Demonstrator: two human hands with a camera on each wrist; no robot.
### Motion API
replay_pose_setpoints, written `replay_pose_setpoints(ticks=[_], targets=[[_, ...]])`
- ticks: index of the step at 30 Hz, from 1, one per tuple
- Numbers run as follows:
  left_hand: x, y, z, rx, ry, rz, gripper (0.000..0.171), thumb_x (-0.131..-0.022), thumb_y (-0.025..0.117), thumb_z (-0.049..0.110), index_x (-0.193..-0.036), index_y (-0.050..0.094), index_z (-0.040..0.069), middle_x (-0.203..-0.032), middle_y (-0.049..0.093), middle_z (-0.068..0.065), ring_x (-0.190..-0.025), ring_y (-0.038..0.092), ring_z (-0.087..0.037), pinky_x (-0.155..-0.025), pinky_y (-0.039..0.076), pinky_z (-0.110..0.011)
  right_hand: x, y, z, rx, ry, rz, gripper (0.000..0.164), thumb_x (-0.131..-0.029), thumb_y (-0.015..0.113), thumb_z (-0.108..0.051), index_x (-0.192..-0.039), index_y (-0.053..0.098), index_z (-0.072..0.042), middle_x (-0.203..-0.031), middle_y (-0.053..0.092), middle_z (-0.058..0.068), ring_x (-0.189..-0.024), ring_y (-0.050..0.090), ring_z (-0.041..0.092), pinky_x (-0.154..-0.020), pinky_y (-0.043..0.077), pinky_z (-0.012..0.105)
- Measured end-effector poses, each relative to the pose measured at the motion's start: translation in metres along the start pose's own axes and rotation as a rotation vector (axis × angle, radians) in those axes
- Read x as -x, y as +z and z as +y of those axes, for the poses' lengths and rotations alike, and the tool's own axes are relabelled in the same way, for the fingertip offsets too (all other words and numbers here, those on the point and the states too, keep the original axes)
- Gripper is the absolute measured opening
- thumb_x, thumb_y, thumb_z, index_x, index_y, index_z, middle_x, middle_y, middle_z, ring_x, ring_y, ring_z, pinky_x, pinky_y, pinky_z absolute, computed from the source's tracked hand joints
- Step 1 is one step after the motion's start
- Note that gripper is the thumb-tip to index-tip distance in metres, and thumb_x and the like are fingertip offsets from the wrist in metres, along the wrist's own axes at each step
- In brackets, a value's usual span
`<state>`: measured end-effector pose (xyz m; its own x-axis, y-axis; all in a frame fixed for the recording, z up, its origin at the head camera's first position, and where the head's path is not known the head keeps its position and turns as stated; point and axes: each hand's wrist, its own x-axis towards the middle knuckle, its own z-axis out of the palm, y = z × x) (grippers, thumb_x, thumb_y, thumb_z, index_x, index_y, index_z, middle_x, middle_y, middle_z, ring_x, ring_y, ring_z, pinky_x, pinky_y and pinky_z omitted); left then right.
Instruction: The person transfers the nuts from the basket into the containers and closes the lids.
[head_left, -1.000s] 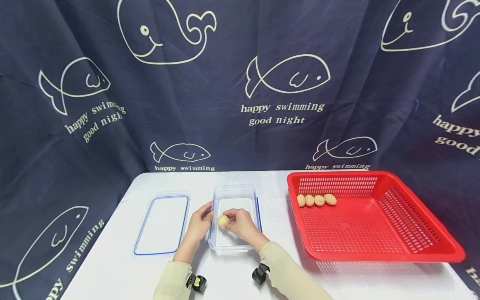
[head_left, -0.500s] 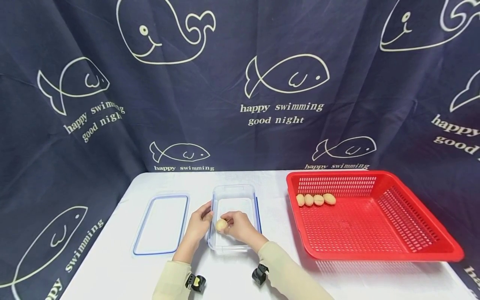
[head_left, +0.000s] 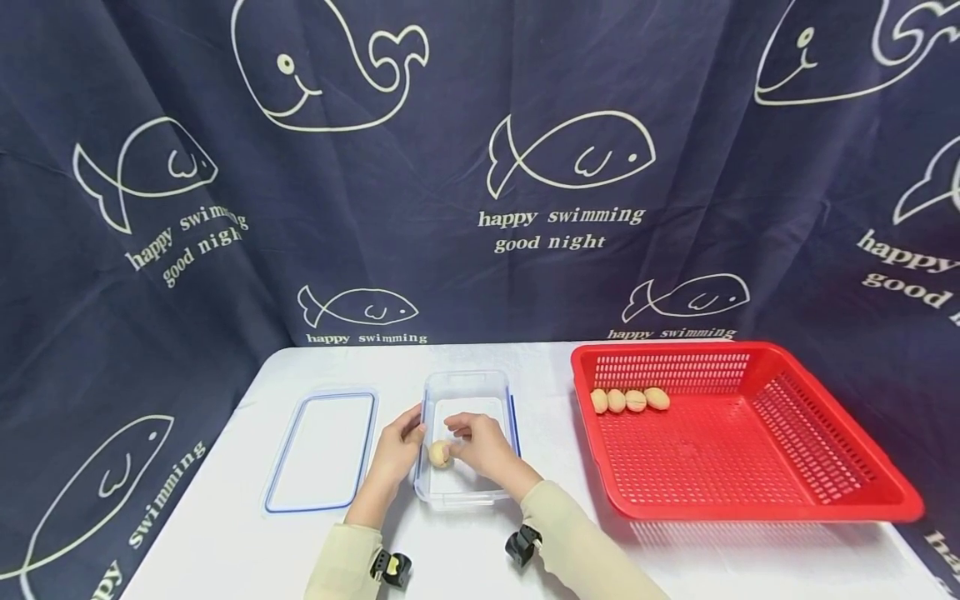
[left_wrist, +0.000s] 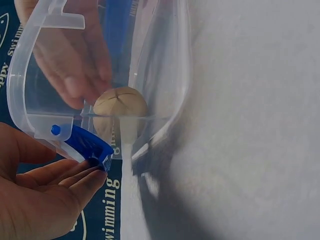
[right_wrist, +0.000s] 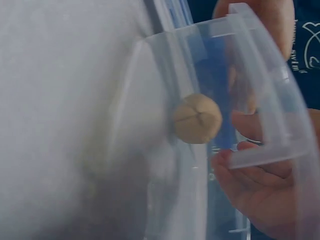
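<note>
A pale walnut (head_left: 439, 454) lies in a clear plastic food container (head_left: 465, 502), near its left wall. My right hand (head_left: 486, 446) is inside the container beside the walnut, fingers spread. In the right wrist view a gap shows between the walnut (right_wrist: 198, 119) and the right hand's fingers (right_wrist: 227, 172). My left hand (head_left: 397, 454) holds the container's left side, its thumb at the rim. The left wrist view has the left hand (left_wrist: 50, 195) with fingertips curled at the blue latch (left_wrist: 89, 144).
A red perforated basket (head_left: 705, 467) stands on the right, with several walnuts (head_left: 636, 401) in a row along its back left. The blue-edged clear lid (head_left: 321, 450) lies flat on the white table (head_left: 225, 508) at the left. A dark fish-print curtain (head_left: 465, 283) hangs behind.
The right hand carried the walnut slightly toward the near left of the container, then its fingers parted from it. The left hand stayed at the container's side.
</note>
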<state>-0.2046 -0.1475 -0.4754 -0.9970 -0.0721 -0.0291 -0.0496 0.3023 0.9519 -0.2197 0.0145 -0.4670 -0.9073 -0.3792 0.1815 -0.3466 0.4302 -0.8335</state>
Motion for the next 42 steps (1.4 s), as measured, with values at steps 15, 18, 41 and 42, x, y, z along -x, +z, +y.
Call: replay_pose_setpoints(ticks=[15,18,41,42], targets=[[-0.001,0.000,-0.001,-0.008,0.004,0.003,0.041,-0.098,0.047,0.002,-0.138,0.045,-0.005,-0.133,0.052,-0.027,-0.125,0.049,-0.039,-0.106,0.042,-0.046,-0.011,-0.037,-0.048,-0.007,-0.117,0.090,0.036,-0.082,0.073,-0.002,-0.117,0.064,0.004,-0.113,0.067,0.019,-0.102,0.066,0.032,-0.091,0.054,0.035],[-0.001,0.000,-0.002,-0.006,0.004,0.001,0.041,-0.098,0.047,0.002,-0.139,0.045,-0.005,-0.133,0.052,-0.028,-0.125,0.049,-0.039,-0.106,0.042,-0.046,-0.014,-0.049,-0.058,-0.025,-0.150,0.130,0.035,-0.082,0.073,-0.001,-0.116,0.064,0.005,-0.113,0.067,0.019,-0.102,0.066,0.032,-0.092,0.054,0.034],[-0.001,0.000,-0.001,0.000,0.001,0.009,0.041,-0.099,0.047,0.003,-0.139,0.045,-0.004,-0.133,0.052,-0.027,-0.126,0.049,-0.039,-0.106,0.041,-0.045,-0.028,-0.153,-0.080,-0.016,-0.192,0.317,0.037,-0.082,0.075,-0.004,-0.117,0.064,0.005,-0.114,0.067,0.021,-0.106,0.064,0.031,-0.096,0.051,0.034],[-0.001,-0.001,-0.001,-0.001,0.004,0.010,0.041,-0.099,0.047,0.003,-0.139,0.045,-0.004,-0.134,0.052,-0.027,-0.126,0.049,-0.039,-0.106,0.041,-0.045,-0.027,-0.158,-0.079,-0.014,-0.183,0.321,0.037,-0.082,0.075,-0.004,-0.117,0.064,0.004,-0.114,0.067,0.021,-0.107,0.064,0.030,-0.097,0.051,0.034]])
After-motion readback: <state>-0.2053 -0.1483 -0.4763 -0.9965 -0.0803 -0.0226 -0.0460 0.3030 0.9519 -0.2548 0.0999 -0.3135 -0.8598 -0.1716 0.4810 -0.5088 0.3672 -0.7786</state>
